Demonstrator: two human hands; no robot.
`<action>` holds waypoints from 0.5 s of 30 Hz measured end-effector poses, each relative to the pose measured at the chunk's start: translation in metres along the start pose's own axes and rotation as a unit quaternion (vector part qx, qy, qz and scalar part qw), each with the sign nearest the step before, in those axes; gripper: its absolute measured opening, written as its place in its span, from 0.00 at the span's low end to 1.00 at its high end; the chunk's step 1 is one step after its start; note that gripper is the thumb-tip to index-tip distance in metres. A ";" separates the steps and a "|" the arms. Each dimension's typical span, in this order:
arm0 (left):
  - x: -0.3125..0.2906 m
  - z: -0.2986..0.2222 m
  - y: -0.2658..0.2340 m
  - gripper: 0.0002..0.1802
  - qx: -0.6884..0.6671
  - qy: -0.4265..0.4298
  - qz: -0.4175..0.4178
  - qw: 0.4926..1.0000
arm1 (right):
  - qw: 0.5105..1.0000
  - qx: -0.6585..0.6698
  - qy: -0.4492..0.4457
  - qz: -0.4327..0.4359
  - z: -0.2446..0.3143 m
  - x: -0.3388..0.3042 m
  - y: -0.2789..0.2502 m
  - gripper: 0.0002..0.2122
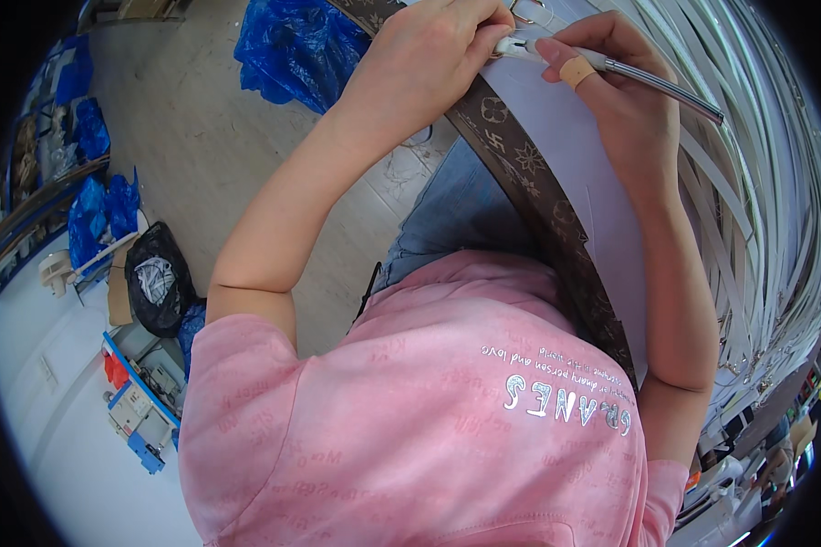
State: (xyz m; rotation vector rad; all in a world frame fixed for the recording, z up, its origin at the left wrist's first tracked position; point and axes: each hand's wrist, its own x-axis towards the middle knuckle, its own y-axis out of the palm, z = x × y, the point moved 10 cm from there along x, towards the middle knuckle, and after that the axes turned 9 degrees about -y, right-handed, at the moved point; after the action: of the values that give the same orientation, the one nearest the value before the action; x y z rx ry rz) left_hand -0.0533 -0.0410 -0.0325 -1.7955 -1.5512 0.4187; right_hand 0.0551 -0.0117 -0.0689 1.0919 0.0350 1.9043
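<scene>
At the top of the head view, my left hand (424,64) pinches a small white piece (513,47) between thumb and fingers. Close beyond it lies a thin metal loop (531,13). My right hand (631,114), with a tan bandage (576,71) round one finger, is closed on a slim pen-like tool (668,88) with a silver shaft. The tool's white front end points left at the piece, and its very tip is too small to make out. Both hands are over a pale lavender work surface (570,137).
A brown patterned band (524,157) edges the surface against my body. Many long white strips (748,173) hang in a dense bundle at right. A blue plastic bag (292,50) lies on the wooden floor, and a black bag (160,283) and a sewing machine (146,410) stand far left.
</scene>
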 end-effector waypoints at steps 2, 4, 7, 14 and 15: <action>-0.001 0.002 0.000 0.05 -0.001 -0.004 0.001 1.000 | 0.975 0.164 -0.150 0.033 0.029 -0.001 0.007 0.05; -0.007 0.012 -0.005 0.05 0.000 -0.020 -0.003 1.000 | 0.978 -0.132 0.151 -0.045 0.013 -0.002 0.010 0.05; -0.004 0.005 -0.002 0.05 -0.004 -0.006 -0.002 1.000 | 0.979 -0.134 0.146 -0.050 -0.006 -0.006 -0.004 0.04; -0.002 0.001 -0.003 0.05 -0.005 0.011 -0.010 1.000 | 0.972 0.177 -0.147 0.038 0.025 -0.003 0.006 0.04; -0.003 0.005 -0.003 0.05 -0.006 -0.004 -0.005 1.000 | 0.999 0.036 -0.002 -0.008 0.017 0.001 0.010 0.04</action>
State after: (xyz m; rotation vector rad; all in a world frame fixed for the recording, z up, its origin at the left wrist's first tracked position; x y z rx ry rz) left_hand -0.0600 -0.0425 -0.0346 -1.7964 -1.5703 0.4140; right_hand 0.0597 -0.0234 -0.0539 1.1401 0.1106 1.8989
